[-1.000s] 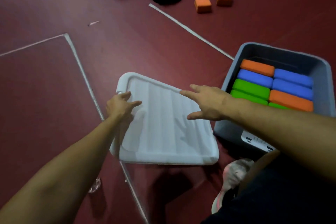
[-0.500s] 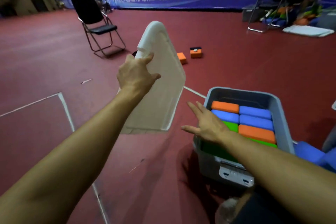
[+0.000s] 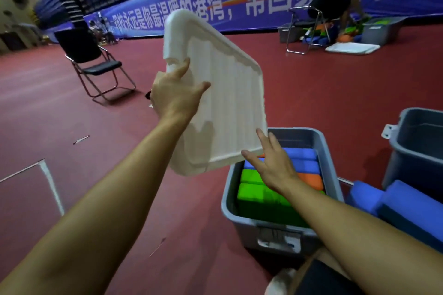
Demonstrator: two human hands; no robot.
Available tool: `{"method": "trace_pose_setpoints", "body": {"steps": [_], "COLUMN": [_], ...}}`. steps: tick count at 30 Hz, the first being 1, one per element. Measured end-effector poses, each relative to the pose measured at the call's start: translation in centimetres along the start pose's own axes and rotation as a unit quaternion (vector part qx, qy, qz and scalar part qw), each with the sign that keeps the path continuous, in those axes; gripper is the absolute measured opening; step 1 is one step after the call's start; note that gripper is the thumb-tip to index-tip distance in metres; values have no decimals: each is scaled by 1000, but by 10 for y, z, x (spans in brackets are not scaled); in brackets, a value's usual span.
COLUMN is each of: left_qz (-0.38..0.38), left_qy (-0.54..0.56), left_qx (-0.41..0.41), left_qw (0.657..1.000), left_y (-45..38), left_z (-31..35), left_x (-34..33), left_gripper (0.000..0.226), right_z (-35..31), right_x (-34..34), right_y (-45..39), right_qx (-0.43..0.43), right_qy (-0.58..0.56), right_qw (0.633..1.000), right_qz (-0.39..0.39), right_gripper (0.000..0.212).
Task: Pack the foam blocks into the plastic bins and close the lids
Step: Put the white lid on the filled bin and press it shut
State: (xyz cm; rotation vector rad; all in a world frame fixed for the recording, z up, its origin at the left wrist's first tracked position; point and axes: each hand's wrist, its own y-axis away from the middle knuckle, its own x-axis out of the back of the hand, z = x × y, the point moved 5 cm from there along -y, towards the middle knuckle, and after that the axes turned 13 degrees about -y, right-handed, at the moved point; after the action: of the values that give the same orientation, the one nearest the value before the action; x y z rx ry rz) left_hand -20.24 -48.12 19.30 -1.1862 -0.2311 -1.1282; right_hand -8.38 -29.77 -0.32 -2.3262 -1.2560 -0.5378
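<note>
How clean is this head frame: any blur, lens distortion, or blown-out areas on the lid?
Head view: wide-angle bend curves the banner and tilts the floor. The white lid, gripped by the left hand, looks overexposed near its top corner, ribs still readable. The right hand and packed bin are fairly sharp; the far seated person is soft. Dim, even indoor lighting.

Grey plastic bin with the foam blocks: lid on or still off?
Off. The grey plastic bin is open, coloured foam blocks showing; the left hand holds the white lid tilted above it.

lids: 2 [image 3: 215, 93] [image 3: 352, 48] | bins: 4 [image 3: 335, 170] [image 3: 417, 141] [image 3: 378, 31] [image 3: 287, 31] | chairs: 2 [image 3: 96, 64] [image 3: 309, 29] | hands: 2 [image 3: 176, 98] [image 3: 273, 165]
</note>
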Motion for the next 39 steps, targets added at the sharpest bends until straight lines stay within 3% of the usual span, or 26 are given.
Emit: {"method": "trace_pose_setpoints", "body": {"steps": [3,6,10,12,15,17,21,23,26,30,35,39], "left_qz": [-31,-66,-92,-102,-174,-241,-366,-416,-452,-433,-379,-315], "left_qy": [148,261,402,412,332,261,93,69,61,20,-57,-86], "left_qx": [75,171,333,396,434,456,342,280,219,136,-24,-167], "left_qw": [986,948,848,814,819,816,861,862,862,891,924,931], "left_y": [3,29,92,132,207,255,292,294,295,301,312,308], "left_z": [-2,-4,-4,-2,-8,-17,-27,-31,-41,-55,-62,-64], "left_x": [-26,-67,-141,-172,-210,-225,-238,-238,-232,-216,-204,-216], "left_gripper": [78,77,74,73,79,94,103,107,106,103,48,55], "right_z": [18,32,56,71,99,120,147,152,158,162,171,172], "right_x": [17,33,48,60,77,74,58,51,40,39,48,54], "right_y": [-1,-4,-9,-8,-2,5,26,35,40,41,35,34], "right_qx": [-30,-64,-118,-142,-173,-205,-250,-256,-235,-200,-198,-223], "right_qy": [2,-2,53,87,103,135,225,250,283,308,325,335], "right_qw": [999,996,990,985,980,965,901,882,875,877,873,869], "right_qz": [25,62,51,36,-7,-96,-274,-306,-313,-310,-306,-288], "right_gripper": [88,96,101,96,100,107,105,101,114,127,118,108]}}
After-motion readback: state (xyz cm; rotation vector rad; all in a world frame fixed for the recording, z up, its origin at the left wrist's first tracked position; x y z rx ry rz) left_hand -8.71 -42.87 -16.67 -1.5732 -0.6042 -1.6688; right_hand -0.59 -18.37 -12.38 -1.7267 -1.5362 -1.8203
